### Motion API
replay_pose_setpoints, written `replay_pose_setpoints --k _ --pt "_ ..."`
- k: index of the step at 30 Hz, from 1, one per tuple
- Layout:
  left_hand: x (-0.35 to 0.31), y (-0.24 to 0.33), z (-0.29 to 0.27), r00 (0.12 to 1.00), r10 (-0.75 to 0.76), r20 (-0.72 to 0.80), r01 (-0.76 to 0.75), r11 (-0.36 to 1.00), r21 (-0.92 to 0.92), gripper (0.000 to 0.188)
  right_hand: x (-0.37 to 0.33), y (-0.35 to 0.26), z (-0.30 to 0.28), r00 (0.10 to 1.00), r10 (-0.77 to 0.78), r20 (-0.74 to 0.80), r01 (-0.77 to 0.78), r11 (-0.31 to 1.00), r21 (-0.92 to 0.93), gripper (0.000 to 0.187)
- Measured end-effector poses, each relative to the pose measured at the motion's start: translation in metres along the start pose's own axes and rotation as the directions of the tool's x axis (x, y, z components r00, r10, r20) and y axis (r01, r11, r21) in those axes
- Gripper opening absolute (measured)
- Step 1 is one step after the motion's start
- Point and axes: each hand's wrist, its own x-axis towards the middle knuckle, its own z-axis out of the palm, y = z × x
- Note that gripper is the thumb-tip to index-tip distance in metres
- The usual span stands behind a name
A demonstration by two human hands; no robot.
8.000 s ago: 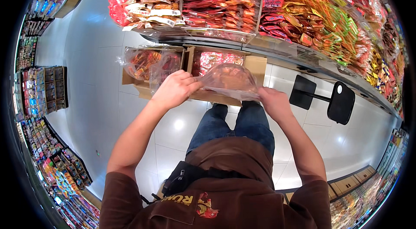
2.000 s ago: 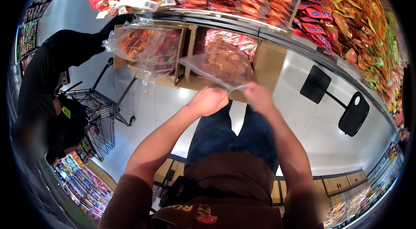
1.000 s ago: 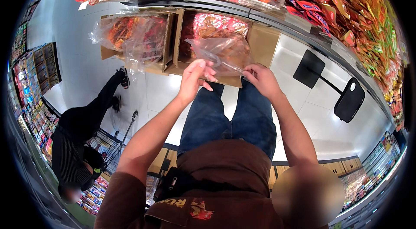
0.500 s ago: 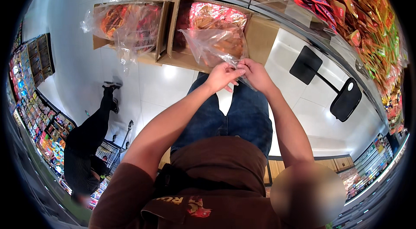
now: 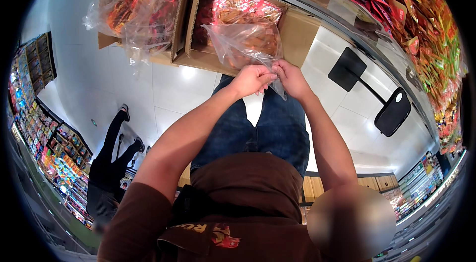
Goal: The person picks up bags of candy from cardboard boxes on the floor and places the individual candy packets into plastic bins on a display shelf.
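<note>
My left hand (image 5: 251,80) and my right hand (image 5: 291,79) are close together at the near edge of an open cardboard box (image 5: 210,62). Each is closed, its fingertips pinching the gathered edge of a clear plastic bag (image 5: 238,46). A loose end of the film hangs below my right fingers. The bag spreads over the box's right part and covers brownish-orange packets. Behind it lie shiny red-and-white packets (image 5: 243,4). What lies between my pinched fingertips is partly hidden.
Left of this box stands a second carton (image 5: 177,26), with clear film (image 5: 141,38) over colourful packets. Shelves of packaged snacks (image 5: 391,9) curve along the far and right sides. A black stand (image 5: 369,91) is at right. Another person (image 5: 111,158) is at left.
My hands still pinch the bag edge, and my left fingers have curled in more. The whole view has shifted slightly. The other person at left has taken a step.
</note>
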Motion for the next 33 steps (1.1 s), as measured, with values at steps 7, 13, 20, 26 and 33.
replay_pose_setpoints --k 7,13,20,26,33 --pt "-0.005 -0.004 -0.003 0.997 0.042 0.068 -0.042 0.999 0.011 0.019 -0.002 0.029 -0.001 0.928 0.099 0.359 -0.203 0.943 0.264 0.033" --pt "-0.003 -0.005 -0.010 0.991 -0.006 0.133 0.015 0.998 -0.069 0.016 -0.003 0.027 0.016 0.969 0.030 0.245 -0.130 0.906 0.402 0.027" --pt "-0.006 0.000 -0.007 0.990 -0.014 0.138 0.034 0.989 -0.146 0.023 -0.013 0.029 0.030 0.985 0.087 0.149 -0.167 0.704 0.690 0.023" --pt "-0.011 -0.008 -0.005 0.997 -0.021 0.077 0.030 0.993 -0.111 0.022 -0.009 0.034 0.028 0.996 0.074 0.055 -0.091 0.901 0.425 0.028" --pt "-0.015 -0.015 -0.006 0.999 -0.037 0.030 0.039 0.997 -0.070 0.022 -0.010 0.027 0.021 1.000 0.015 0.003 -0.015 0.996 0.087 0.032"
